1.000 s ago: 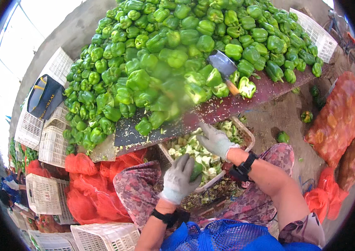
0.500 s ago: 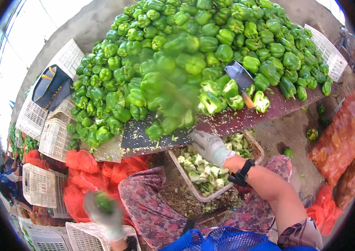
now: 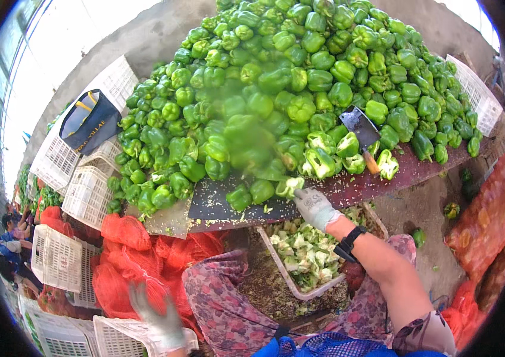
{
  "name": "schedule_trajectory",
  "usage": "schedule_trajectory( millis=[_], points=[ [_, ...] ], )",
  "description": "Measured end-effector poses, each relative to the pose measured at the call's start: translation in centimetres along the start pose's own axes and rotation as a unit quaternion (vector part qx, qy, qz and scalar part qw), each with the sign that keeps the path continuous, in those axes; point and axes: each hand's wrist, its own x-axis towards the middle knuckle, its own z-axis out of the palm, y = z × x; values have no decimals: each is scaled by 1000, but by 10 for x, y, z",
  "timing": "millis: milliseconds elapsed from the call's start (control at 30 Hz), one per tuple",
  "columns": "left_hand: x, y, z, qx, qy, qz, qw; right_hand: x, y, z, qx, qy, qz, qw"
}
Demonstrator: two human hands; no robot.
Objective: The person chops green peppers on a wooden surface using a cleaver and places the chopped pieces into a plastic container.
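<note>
**Right hand (image 3: pixel 317 209) meets cut pepper (image 3: pixel 289 187) on tabletop (image 3: pixel 410 172)**

From afar, I have the right hand's gloved fingertips at the cut pepper, near the front edge; whether that grip is closed on it, I cannot tell. My left hand (image 3: pixel 158 315), blurred, hangs over a white crate (image 3: pixel 117 339) beside red mesh bags (image 3: pixel 130 271), grip spread apart. A cleaver (image 3: pixel 359 127) lies farther right.

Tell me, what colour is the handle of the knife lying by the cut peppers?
The handle is orange-brown, showing best in the head view.
</note>
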Motion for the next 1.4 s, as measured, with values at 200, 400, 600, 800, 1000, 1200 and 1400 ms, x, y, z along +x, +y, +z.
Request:
schedule_trajectory(
  millis=[200,400,600,800,1000,1200,1400],
  points=[
    [-5,136,104,-270,-220,103,932,-43,-17,-7,297,116,123,940],
    [-68,133,236,-356,-327,-10,875,-67,-54,-35,460,22,172,871],
    [-59,165,220,-548,-398,-119,726,-86,-53,-42,694,-44,182,696],
    [-49,172,189,-742,-471,-234,415,-86,-31,-77,662,-51,110,739],
    [-52,158,185,-762,-425,-321,369,-100,-47,-71,460,-86,21,883],
    [-56,146,191,-745,-366,-397,392,-96,-72,-48,531,-57,19,845],
    [-64,139,201,-707,-325,-361,515,-95,-86,-45,692,-120,110,703]
  ],
)
